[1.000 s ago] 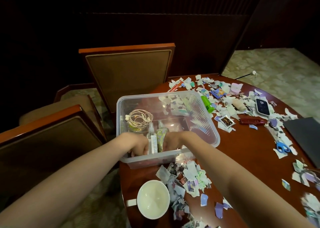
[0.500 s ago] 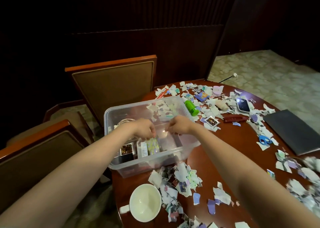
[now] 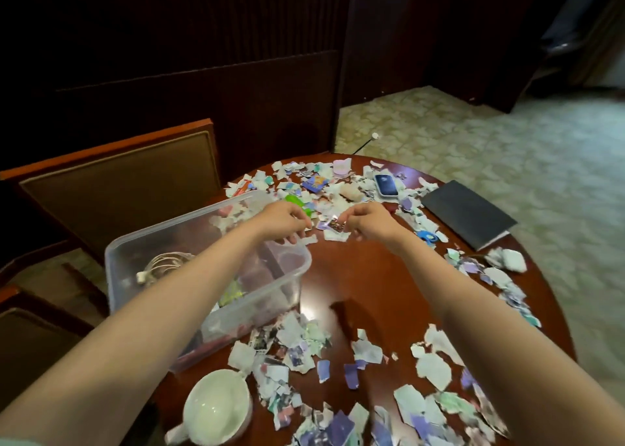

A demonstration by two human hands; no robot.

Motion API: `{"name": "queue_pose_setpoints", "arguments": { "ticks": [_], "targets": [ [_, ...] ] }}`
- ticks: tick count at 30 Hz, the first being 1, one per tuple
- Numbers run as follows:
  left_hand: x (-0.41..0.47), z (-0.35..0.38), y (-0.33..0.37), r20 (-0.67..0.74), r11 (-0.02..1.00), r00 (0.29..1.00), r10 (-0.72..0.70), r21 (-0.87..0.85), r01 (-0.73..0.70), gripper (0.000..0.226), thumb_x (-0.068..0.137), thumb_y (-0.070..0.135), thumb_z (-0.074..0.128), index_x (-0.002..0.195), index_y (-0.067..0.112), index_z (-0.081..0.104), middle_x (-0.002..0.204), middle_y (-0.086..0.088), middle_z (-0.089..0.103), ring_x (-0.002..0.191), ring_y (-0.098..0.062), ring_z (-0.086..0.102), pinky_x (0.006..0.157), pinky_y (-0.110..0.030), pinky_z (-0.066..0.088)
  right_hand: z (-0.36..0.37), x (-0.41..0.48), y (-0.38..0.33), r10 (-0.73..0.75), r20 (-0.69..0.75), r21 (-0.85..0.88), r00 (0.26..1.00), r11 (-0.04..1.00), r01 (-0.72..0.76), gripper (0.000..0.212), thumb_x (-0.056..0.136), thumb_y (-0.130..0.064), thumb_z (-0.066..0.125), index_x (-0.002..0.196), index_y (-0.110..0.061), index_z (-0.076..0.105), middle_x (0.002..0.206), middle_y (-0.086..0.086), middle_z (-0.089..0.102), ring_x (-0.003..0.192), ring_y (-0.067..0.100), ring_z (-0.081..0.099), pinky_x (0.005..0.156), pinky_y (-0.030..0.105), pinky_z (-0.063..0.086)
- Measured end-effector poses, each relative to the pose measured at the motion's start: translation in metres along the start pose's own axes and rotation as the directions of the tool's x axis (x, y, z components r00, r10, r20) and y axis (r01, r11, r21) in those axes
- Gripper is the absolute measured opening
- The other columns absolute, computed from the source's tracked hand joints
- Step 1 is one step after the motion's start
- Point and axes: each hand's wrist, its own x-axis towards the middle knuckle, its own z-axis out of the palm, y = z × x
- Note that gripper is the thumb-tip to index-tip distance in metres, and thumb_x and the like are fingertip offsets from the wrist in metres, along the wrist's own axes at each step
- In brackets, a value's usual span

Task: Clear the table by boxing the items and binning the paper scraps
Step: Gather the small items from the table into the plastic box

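i can read no text, number or brand anywhere. the blue card point(image 3: 314, 182) at the top middle of the frame bears a yellow print, too blurred to read. the small packet point(image 3: 333, 225) just above centre and the paper scraps point(image 3: 297, 340) lower down show only colour patches.
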Motion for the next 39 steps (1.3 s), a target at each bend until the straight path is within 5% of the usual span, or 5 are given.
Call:
{"name": "queue_pose_setpoints", "arguments": {
  "ticks": [7, 19, 24, 31, 39],
  "targets": [
    [0.027, 0.064, 0.050, 0.156, 0.990, 0.981, 0.114, 0.070, -0.126, 0.017, 0.092, 0.007, 0.046, 0.089, 0.015, 0.060, 0.067, 0.004, 0.058, 0.039, 0.003, 0.050, 0.037, -0.009, 0.035, -0.058, -0.028, 0.060, 0.134, -0.173, -0.013, 0.976, 0.990, -0.139, 0.017, 0.094, -0.007, 0.047, 0.087, -0.009, 0.062, 0.070, 0.000, 0.056, 0.059, 0.008, 0.048, 0.051, 0.017, 0.042],
    [0.091, 0.152, 0.094, 0.296, 0.971, 0.951, 0.084, 0.190, -0.145, 0.023, 0.094, 0.017, 0.046, 0.077, 0.026, 0.058, 0.081, 0.002, 0.063, 0.066, -0.007, 0.058, 0.072, -0.026, 0.047, -0.142, -0.052, 0.164, 0.405, -0.422, 0.133, 0.811, 0.913, -0.386, 0.013, 0.093, -0.011, 0.053, 0.092, -0.006, 0.066, 0.077, 0.005, 0.058, 0.060, 0.012, 0.051, 0.048, 0.019, 0.042],
    [0.128, 0.178, 0.107, 0.318, 0.968, 0.947, 0.051, 0.217, -0.125, 0.014, 0.094, 0.014, 0.045, 0.092, 0.019, 0.058, 0.083, 0.001, 0.060, 0.063, -0.009, 0.056, 0.059, -0.022, 0.043, -0.162, -0.045, 0.208, 0.403, -0.570, 0.025, 0.716, 0.880, -0.475, 0.024, 0.093, -0.015, 0.046, 0.099, -0.007, 0.068, 0.100, 0.012, 0.067, 0.077, 0.021, 0.057, 0.062, 0.026, 0.042],
    [0.182, 0.217, 0.114, 0.272, 0.960, 0.962, 0.030, 0.260, -0.103, 0.016, 0.092, 0.013, 0.048, 0.104, 0.017, 0.059, 0.109, -0.008, 0.059, 0.095, -0.025, 0.059, 0.080, -0.033, 0.050, -0.186, -0.022, 0.257, 0.448, -0.659, 0.049, 0.604, 0.827, -0.560, 0.024, 0.091, -0.009, 0.046, 0.108, -0.009, 0.063, 0.116, 0.010, 0.062, 0.104, 0.027, 0.057, 0.071, 0.025, 0.037],
    [0.234, 0.257, 0.116, 0.168, 0.940, 0.986, 0.018, 0.334, -0.074, 0.041, 0.092, 0.016, 0.051, 0.132, 0.018, 0.046, 0.130, -0.015, 0.048, 0.102, -0.026, 0.054, 0.079, -0.028, 0.040, -0.215, 0.018, 0.287, 0.466, -0.670, 0.080, 0.577, 0.819, -0.569, 0.042, 0.090, -0.021, 0.056, 0.130, -0.011, 0.046, 0.135, 0.011, 0.045, 0.119, 0.028, 0.049, 0.089, 0.033, 0.042]
  ]
}}
